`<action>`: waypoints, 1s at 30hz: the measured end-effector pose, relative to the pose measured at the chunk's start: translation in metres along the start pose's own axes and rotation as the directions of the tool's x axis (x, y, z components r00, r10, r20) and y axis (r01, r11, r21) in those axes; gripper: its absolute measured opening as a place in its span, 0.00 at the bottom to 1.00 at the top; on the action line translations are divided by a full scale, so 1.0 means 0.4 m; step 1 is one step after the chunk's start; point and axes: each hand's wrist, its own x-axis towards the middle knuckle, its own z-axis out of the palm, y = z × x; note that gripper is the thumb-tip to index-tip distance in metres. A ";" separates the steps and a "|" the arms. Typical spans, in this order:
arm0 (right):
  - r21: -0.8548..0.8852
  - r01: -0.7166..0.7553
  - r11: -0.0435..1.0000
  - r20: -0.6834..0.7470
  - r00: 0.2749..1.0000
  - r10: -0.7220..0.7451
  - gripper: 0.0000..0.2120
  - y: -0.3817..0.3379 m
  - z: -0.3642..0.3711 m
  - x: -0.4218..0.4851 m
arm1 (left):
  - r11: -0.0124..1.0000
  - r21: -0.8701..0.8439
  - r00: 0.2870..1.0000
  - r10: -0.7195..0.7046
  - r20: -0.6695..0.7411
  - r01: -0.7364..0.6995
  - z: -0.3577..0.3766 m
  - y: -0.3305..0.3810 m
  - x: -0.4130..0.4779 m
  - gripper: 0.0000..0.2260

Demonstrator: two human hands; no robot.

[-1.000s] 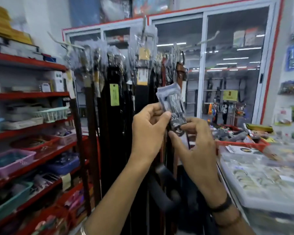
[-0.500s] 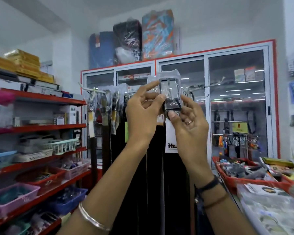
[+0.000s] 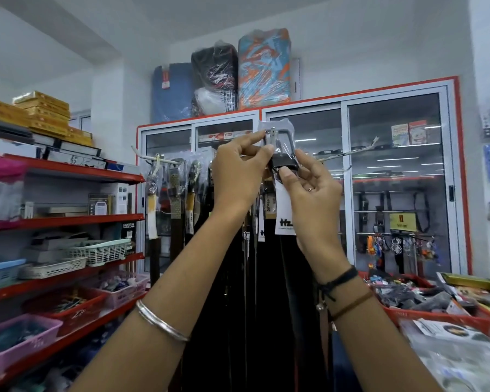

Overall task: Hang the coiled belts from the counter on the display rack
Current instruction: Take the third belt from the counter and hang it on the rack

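Note:
I hold a black belt [image 3: 284, 163] by its buckle end, which is wrapped in clear plastic, raised in front of the display rack [image 3: 164, 159]. My left hand [image 3: 238, 176] pinches the top of the plastic-wrapped buckle. My right hand [image 3: 311, 190] grips the strap just below the buckle, thumb on the black leather. A white tag [image 3: 285, 219] hangs under it. The belt's strap drops down between my forearms. Several belts [image 3: 191, 193] hang from the rack's white pegs behind my hands.
Red shelves [image 3: 68, 219] with baskets and boxes run along the left. A glass-door cabinet [image 3: 393, 179] stands behind the rack. Another empty peg [image 3: 362, 148] sticks out to the right. A counter at right holds a red basket [image 3: 436, 315] of goods and clear boxes.
Both hands have lifted the buckle end from chest height up to the level of the rack's pegs, and my view has tilted upward.

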 end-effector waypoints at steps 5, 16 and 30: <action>-0.048 0.011 0.999 0.055 0.998 -0.008 0.19 0.033 -0.013 -0.012 | 1.000 0.017 1.000 -0.002 0.010 0.002 -0.007 -0.037 -0.010 0.14; -0.474 0.507 0.720 0.386 0.854 -0.348 0.22 0.120 -0.074 0.051 | 0.593 0.600 0.844 0.386 0.373 -0.537 -0.078 -0.139 0.018 0.23; -0.603 0.578 0.550 0.446 0.816 -0.367 0.20 0.186 -0.072 0.077 | 0.463 0.672 0.814 0.269 0.514 -0.578 -0.101 -0.214 0.029 0.24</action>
